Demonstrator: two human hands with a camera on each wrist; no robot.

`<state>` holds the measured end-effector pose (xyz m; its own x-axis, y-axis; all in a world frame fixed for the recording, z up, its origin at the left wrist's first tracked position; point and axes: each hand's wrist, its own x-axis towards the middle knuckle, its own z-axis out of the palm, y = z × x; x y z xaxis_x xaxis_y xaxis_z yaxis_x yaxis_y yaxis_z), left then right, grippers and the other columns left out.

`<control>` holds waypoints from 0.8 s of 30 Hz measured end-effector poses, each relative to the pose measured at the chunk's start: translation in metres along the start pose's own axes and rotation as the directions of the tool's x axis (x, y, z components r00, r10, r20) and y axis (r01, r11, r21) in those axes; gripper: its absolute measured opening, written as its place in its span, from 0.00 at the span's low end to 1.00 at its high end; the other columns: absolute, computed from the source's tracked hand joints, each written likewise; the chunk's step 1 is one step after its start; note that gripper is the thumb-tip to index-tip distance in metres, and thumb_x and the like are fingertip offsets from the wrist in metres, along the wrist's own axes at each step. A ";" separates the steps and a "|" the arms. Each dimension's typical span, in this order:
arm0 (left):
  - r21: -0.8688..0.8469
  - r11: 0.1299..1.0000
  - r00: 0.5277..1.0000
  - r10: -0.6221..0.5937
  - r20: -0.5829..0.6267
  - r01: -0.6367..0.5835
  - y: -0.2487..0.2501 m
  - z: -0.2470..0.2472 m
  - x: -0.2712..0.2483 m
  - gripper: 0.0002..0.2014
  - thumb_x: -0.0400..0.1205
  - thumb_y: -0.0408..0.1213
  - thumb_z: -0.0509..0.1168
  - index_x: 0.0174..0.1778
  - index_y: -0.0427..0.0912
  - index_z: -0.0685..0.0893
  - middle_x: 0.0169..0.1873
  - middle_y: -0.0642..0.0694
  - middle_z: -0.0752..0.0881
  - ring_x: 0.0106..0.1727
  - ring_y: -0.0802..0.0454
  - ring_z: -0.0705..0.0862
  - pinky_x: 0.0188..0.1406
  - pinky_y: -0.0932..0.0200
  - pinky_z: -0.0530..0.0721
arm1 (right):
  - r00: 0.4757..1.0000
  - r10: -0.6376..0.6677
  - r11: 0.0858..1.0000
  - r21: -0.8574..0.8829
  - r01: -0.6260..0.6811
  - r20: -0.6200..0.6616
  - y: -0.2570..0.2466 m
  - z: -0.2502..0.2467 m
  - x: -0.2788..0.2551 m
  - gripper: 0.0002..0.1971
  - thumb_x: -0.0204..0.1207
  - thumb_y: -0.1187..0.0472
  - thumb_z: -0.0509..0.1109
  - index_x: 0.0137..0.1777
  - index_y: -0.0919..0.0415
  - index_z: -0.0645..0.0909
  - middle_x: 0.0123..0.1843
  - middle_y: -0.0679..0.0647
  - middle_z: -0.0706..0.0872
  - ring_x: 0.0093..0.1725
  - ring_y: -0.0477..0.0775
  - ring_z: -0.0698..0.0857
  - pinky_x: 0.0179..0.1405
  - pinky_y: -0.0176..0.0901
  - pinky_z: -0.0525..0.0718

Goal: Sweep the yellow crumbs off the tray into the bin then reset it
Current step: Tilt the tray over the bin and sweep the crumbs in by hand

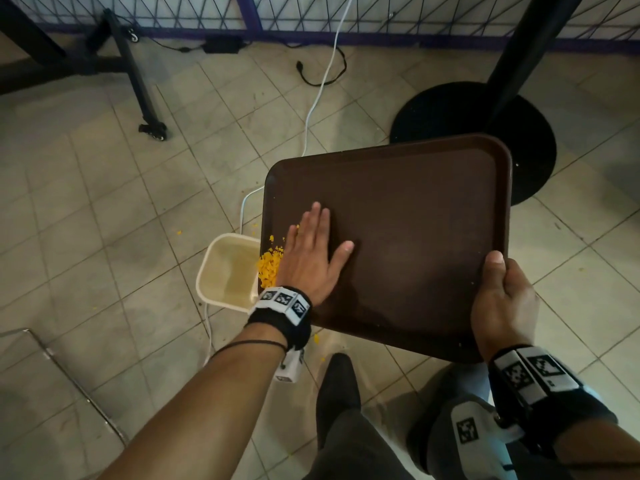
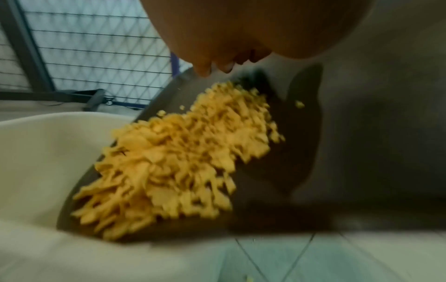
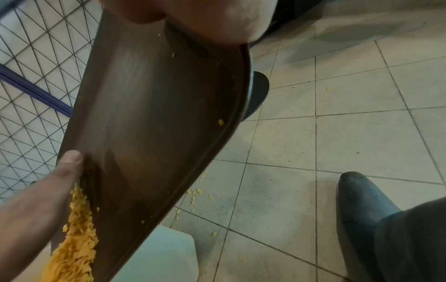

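Note:
A dark brown tray [image 1: 415, 237] is held tilted over the tiled floor, its left edge above a cream bin [image 1: 221, 271]. My right hand [image 1: 502, 292] grips the tray's right edge, thumb on top. My left hand [image 1: 311, 251] lies flat on the tray with straight fingers, its outer edge against a heap of yellow crumbs [image 1: 268, 266] at the tray's left rim. In the left wrist view the crumbs [image 2: 173, 158] spill over the rim toward the bin [image 2: 36, 152]. In the right wrist view the tray [image 3: 149, 114] slopes down to the crumbs [image 3: 74, 244].
Stray crumbs [image 3: 195, 192] lie on the floor tiles beside the bin. A black round table base [image 1: 474, 133] with a pole stands behind the tray. A white cable [image 1: 318, 88] runs across the floor. My black shoe [image 1: 337, 386] is below the tray.

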<state>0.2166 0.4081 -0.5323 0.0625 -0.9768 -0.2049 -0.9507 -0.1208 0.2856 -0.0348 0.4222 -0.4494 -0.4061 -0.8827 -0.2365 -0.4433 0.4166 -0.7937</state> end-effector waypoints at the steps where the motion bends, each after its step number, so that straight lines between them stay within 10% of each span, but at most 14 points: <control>1: 0.027 1.000 1.000 0.008 0.019 -0.009 0.003 0.005 -0.001 0.40 0.85 0.68 0.33 0.87 0.46 0.40 0.87 0.47 0.38 0.87 0.50 0.40 0.86 0.45 0.42 | 1.000 0.000 1.000 0.002 0.000 0.000 -0.001 0.000 0.000 0.21 0.87 0.45 0.50 0.49 0.59 0.78 0.45 0.57 0.82 0.46 0.60 0.80 0.48 0.55 0.78; 24: 0.003 0.989 0.984 -0.146 0.105 0.146 -0.072 0.018 -0.041 0.42 0.83 0.70 0.31 0.87 0.44 0.49 0.87 0.43 0.51 0.87 0.47 0.53 0.85 0.42 0.51 | 1.000 0.014 1.000 0.003 -0.014 0.000 0.000 -0.001 0.000 0.21 0.88 0.47 0.50 0.49 0.62 0.78 0.40 0.54 0.79 0.44 0.57 0.77 0.43 0.47 0.70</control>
<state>0.2775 0.4602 -0.5615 0.1685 -0.9247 -0.3413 -0.9321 -0.2621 0.2499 -0.0354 0.4218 -0.4487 -0.4117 -0.8770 -0.2477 -0.4353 0.4280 -0.7920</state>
